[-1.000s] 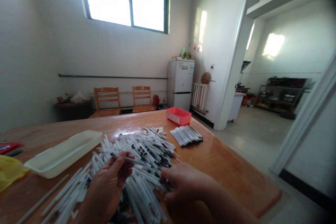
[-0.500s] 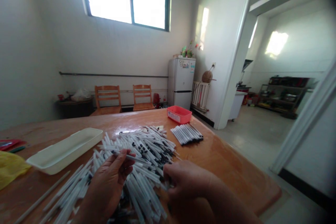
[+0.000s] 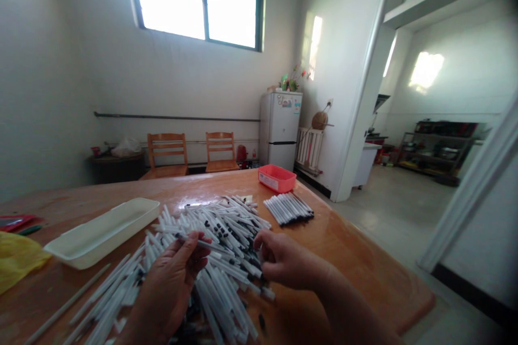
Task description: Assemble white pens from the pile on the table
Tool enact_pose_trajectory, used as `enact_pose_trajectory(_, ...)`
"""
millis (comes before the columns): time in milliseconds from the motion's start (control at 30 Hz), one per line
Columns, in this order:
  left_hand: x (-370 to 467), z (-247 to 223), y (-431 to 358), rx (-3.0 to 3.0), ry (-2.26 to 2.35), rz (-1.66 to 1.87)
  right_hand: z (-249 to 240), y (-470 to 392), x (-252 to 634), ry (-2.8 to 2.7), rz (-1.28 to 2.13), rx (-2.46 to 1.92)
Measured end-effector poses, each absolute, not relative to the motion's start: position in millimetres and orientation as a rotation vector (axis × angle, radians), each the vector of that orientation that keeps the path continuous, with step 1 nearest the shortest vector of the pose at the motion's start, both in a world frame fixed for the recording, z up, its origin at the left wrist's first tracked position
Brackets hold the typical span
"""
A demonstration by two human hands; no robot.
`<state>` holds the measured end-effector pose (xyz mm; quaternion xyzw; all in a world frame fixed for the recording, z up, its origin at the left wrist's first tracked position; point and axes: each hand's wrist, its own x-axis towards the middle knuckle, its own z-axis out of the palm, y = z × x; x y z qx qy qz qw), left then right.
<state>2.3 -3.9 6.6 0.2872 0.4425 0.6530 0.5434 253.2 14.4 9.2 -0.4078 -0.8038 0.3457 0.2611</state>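
My left hand (image 3: pixel 172 280) is closed around a white pen (image 3: pixel 205 244), pinched between thumb and fingers and pointing right over the heap. Opposite it, my right hand (image 3: pixel 288 260) hovers at the heap's right edge with its fingers curled; what they hold, if anything, is hidden. Beneath both hands spreads a loose heap of white pens (image 3: pixel 230 285), many with black ends. Several small black caps (image 3: pixel 218 228) lie on top of it. One dark cap (image 3: pixel 261 322) rests on the table below my right hand.
A neat row of pens (image 3: pixel 288 208) lies on the wooden table (image 3: pixel 343 259), in front of a red plastic basket (image 3: pixel 277 177). At left are a long cream tray (image 3: pixel 79 260), a thin stick (image 3: pixel 67 304) and a yellow bag (image 3: pixel 20 261). Two chairs (image 3: pixel 167 153) stand behind.
My right hand has risen slightly, and its fingers have loosened from a tighter fist. A pen end and a dark cap now show below it. My left hand still holds its pen.
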Motion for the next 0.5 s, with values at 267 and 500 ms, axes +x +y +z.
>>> enact_pose_trajectory(267, 3.8, 11.0, -5.7, 0.615, 1.015, 1.568, 6.0, 26.4, 240.0, -1.505, 1.475, -0.861)
enact_pose_trajectory(500, 4.8, 11.0, -5.9, 0.57, 0.958, 1.613, 3.7, 23.9, 229.7, -1.308, 1.699, -0.839)
